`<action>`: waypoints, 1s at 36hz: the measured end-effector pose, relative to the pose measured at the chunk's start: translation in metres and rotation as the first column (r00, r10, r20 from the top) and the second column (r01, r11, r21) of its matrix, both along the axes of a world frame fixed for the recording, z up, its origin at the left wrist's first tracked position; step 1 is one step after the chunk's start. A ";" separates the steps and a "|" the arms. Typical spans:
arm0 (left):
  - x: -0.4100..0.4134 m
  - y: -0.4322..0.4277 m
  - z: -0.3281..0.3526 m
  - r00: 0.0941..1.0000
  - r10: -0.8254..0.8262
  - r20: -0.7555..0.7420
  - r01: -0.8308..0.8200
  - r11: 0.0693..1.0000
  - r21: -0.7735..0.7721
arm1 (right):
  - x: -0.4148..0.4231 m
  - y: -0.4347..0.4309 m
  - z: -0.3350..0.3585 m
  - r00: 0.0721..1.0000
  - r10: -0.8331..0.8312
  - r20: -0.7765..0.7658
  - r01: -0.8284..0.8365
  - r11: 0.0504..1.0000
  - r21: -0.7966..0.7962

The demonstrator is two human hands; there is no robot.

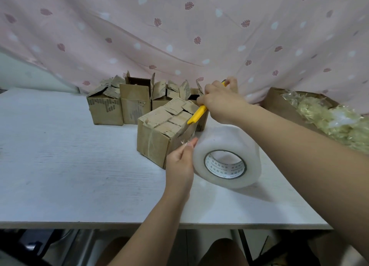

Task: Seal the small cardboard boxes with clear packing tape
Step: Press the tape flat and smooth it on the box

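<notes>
A small cardboard box (157, 133) stands on the white table (69, 165) with its top flaps folded down. My left hand (180, 165) holds a large roll of clear packing tape (227, 157) at the box's right side, thumb and finger pinching the tape where it runs to the box. My right hand (219, 101) grips a yellow utility knife (197, 113), its tip at the box's upper right edge, over the stretched tape.
Several open cardboard boxes (119, 103) stand in a row behind the near one. A large carton with pale crinkled filler (327, 117) sits at the right. A pink leaf-print cloth (179, 36) hangs behind. The table's front edge is close to me.
</notes>
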State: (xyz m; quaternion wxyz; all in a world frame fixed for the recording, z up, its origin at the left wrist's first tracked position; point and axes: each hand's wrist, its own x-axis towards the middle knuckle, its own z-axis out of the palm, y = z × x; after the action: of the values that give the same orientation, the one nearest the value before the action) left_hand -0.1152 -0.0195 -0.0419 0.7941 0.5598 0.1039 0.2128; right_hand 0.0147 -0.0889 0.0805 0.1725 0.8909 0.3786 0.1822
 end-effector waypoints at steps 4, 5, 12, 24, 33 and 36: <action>0.001 0.001 -0.002 1.000 0.015 -0.006 -0.015 1.000 -0.003 | 0.007 -0.002 0.005 0.996 -0.010 -0.088 0.015 0.999 0.052; 0.001 0.002 -0.002 1.000 0.011 -0.007 -0.011 1.000 -0.008 | 0.009 -0.003 0.006 0.997 -0.016 -0.081 0.021 0.998 0.058; 0.002 0.002 -0.001 1.000 0.002 -0.025 -0.003 1.000 -0.028 | 0.009 -0.005 0.003 1.000 -0.023 -0.014 0.024 0.999 0.033; 0.004 0.003 0.001 1.000 0.016 -0.023 -0.017 0.998 -0.052 | 0.001 0.014 0.006 0.993 -0.061 0.099 0.068 0.995 -0.067; 0.006 0.002 -0.003 0.998 0.008 -0.056 -0.011 0.998 -0.069 | 0.005 0.019 0.009 0.987 -0.104 0.123 0.125 0.977 -0.172; 0.007 0.002 -0.002 0.998 0.008 -0.066 -0.015 0.995 -0.098 | 0.008 0.019 0.009 0.990 -0.098 0.100 0.115 0.976 -0.185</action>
State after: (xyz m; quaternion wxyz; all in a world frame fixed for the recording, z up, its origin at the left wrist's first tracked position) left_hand -0.1087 -0.0174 -0.0437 0.8155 0.5262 0.1433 0.1936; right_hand 0.0225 -0.0697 0.0897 0.2832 0.8802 0.3378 0.1757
